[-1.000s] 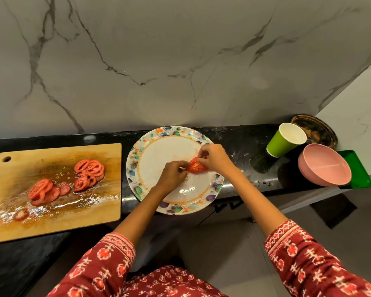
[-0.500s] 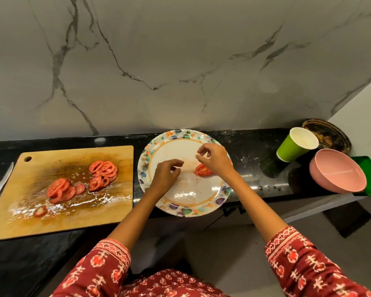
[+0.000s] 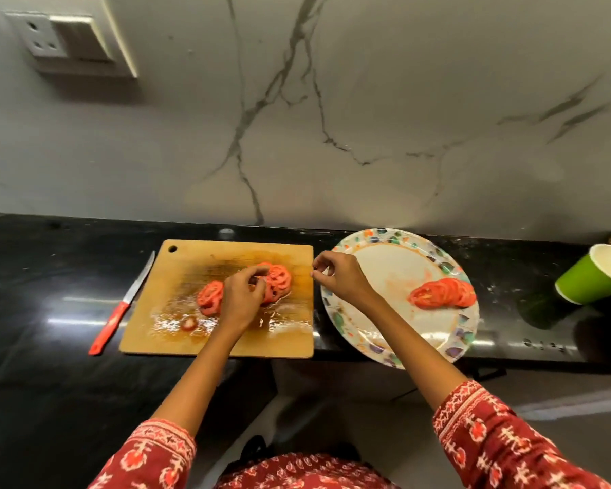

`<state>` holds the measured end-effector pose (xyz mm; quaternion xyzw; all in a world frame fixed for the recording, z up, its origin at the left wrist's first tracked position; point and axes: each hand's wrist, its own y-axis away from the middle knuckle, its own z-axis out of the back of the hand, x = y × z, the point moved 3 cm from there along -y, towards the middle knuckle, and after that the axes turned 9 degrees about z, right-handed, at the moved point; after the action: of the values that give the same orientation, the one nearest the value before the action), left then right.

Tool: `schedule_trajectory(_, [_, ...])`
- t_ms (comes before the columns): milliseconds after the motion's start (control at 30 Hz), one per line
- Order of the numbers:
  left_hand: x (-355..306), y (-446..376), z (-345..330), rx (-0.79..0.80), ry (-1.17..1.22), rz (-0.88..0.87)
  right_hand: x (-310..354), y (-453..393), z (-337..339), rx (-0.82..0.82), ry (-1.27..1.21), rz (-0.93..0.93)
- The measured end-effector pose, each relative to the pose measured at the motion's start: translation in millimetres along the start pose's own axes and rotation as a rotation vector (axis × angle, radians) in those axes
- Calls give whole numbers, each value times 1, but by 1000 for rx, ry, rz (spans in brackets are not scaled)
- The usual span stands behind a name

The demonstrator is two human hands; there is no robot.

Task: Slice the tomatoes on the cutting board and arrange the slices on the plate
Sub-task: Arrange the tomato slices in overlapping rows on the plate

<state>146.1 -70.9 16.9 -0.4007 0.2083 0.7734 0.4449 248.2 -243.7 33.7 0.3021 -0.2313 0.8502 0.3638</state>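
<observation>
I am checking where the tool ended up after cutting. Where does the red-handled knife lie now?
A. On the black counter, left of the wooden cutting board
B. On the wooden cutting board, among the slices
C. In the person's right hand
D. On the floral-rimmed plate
A: the red-handled knife lies on the black counter just left of the wooden cutting board, with neither hand touching it.
</observation>
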Motion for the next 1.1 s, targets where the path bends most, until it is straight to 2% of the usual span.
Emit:
schedule_trajectory(233, [58, -11, 68, -94, -96, 155, 33, -18, -52, 82, 17, -20])
schedule_trajectory(367, [84, -18, 86, 43, -114, 207, 57, -26, -83, 165, 29, 11])
schedule_trajectory(467, [91, -21, 87, 151, -172, 173, 74, -33, -102, 232, 45, 36])
schedule_trajectory(633, [92, -22, 86, 242, -338, 89, 85, -41, -113, 244, 18, 20])
schedule_trajectory(767, [89, -26, 88, 238, -408, 23, 83, -42, -115, 244, 45, 12])
schedule_trajectory(900, [89, -27, 89, 159, -248, 7, 84, -44, -119, 244, 67, -10])
schedule_trajectory(1000, [91, -28, 96, 71, -52, 88, 85, -48, -125, 221, 91, -66])
schedule_trajectory(1100, [99, -31, 103, 50, 138, 190, 88, -53, -134, 203, 141, -168])
